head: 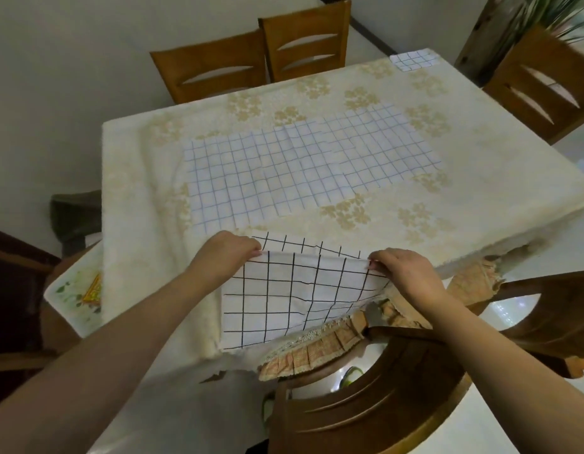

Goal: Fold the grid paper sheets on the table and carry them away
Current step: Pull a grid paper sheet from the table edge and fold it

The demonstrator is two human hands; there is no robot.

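Hands at lower centre: left hand and right hand each pinch a top corner of the black-grid sheet, folded over the table edge.

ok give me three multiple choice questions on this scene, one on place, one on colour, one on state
1. Where does the small folded grid sheet lie?
A. the table's far right corner
B. a chair seat
C. the floor

2. What colour are the lines on the white grid sheet being held?
A. red
B. black
C. green

3. How does the large pale blue-lined grid sheet lie at the middle of the cream floral tablecloth?
A. rolled up
B. crumpled into a ball
C. spread flat

Answers: 1 A, it sits at the far right corner. 2 B, dark lines show between the left hand and the right hand. 3 C, it lies open and untouched.
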